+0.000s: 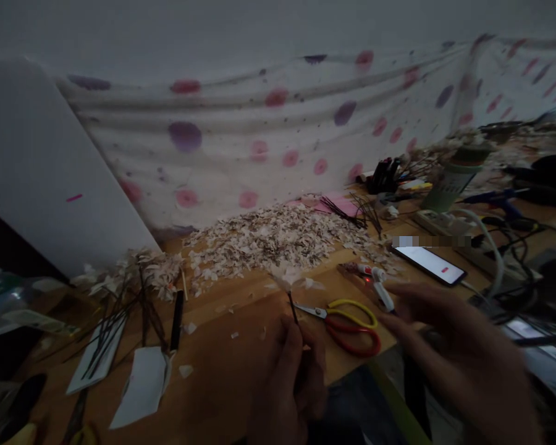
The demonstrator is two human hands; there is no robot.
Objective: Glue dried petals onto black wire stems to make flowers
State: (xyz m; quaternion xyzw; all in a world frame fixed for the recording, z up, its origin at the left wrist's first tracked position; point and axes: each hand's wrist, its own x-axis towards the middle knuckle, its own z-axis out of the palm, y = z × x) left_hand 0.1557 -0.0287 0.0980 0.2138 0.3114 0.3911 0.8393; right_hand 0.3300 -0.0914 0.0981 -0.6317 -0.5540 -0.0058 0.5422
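Observation:
My left hand (290, 377) is closed around a thin dark stem (292, 307), which stands roughly upright above the table. At the stem's top sits a small pale petal piece (287, 277). Beside this hand lie scissors (352, 324) with one yellow and one red handle loop, blades pointing left towards the stem. My right hand (449, 352) is on the right, thumb and fingers apart around the near end of a small white tube (383, 296); whether they touch it is unclear. A tiny red light (367, 280) shows beside the tube.
A wide heap of pale petals (269, 238) covers the table's back by a spotted cloth (259, 136). Dark stems (104, 346) and white cards (141, 383) lie left. On the right are a phone (429, 262), a green bottle (454, 179), cables and a blue glue gun (503, 201).

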